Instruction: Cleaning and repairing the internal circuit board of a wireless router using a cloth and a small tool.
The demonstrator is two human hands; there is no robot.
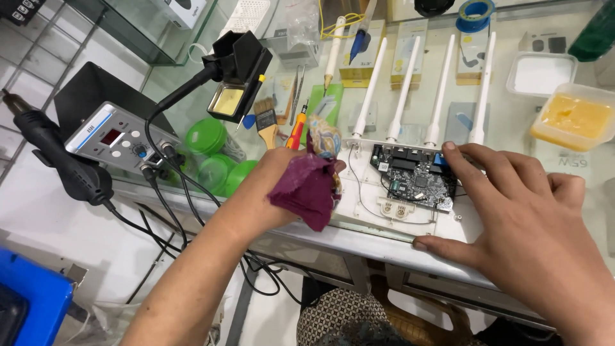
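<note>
My left hand [278, 176] is clamped on a crumpled maroon cloth rag [309, 186], held at the left edge of the opened white plastic router base [359, 205]. The base lies flat at the front edge of the glass-topped bench [512, 122], four white antennas [423, 90] pointing away from me. My right hand [532, 224] is open, fingers spread, index fingertip on the dark circuit board [416, 179], thumb on the base's front edge. Grey soldering station [118, 141] sits well left.
</note>
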